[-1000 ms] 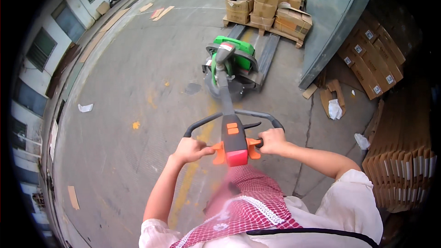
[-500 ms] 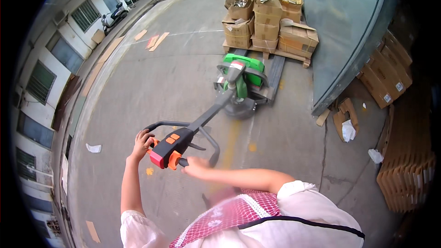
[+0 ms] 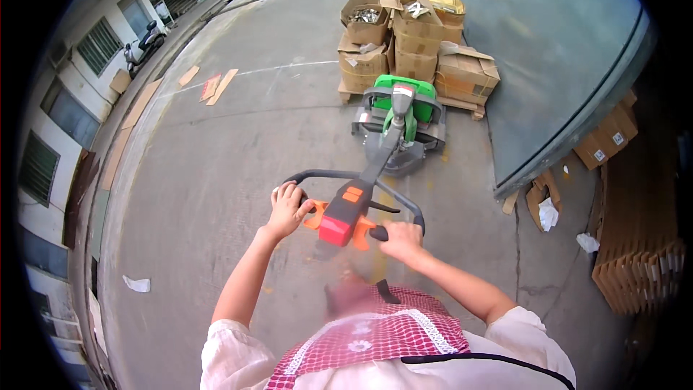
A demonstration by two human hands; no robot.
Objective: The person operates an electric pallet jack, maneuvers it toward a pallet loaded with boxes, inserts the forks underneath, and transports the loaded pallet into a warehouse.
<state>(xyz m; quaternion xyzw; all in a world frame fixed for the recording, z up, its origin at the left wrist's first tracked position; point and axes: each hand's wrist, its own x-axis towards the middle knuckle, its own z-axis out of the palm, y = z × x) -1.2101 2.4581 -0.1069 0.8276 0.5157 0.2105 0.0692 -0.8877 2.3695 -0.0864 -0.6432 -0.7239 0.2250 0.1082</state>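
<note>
— Where is the pallet truck (image 3: 399,126) now?

— Out on the concrete yard floor (image 3: 216,144), its green body right up against the wooden pallet (image 3: 462,105) stacked with cardboard boxes (image 3: 404,29). Its tiller (image 3: 379,155) slants back toward me and ends in the loop handle (image 3: 346,209) with the red and orange control head (image 3: 343,220).

— And my hands?

— My left hand (image 3: 287,209) is wrapped around the left side of the loop, fingers curled over the bar. My right hand (image 3: 399,240) is closed on the right grip just beside the control head. Both hold the handle and nothing else.

— How do I expect it to handle?

— Heavy and stiff, I judge: a steel frame with a powered drive unit, slow to turn once it rolls. The bar looks hard and smooth, so a full wrap on both sides of the loop is the place to hold, thumbs near the orange paddles.

— Anything around?

— A grey wall (image 3: 548,50) on the right, flattened cartons (image 3: 639,267) stacked beyond it, paper scraps (image 3: 136,284) on the ground, and a parked scooter (image 3: 143,40) by the building far left.
</note>
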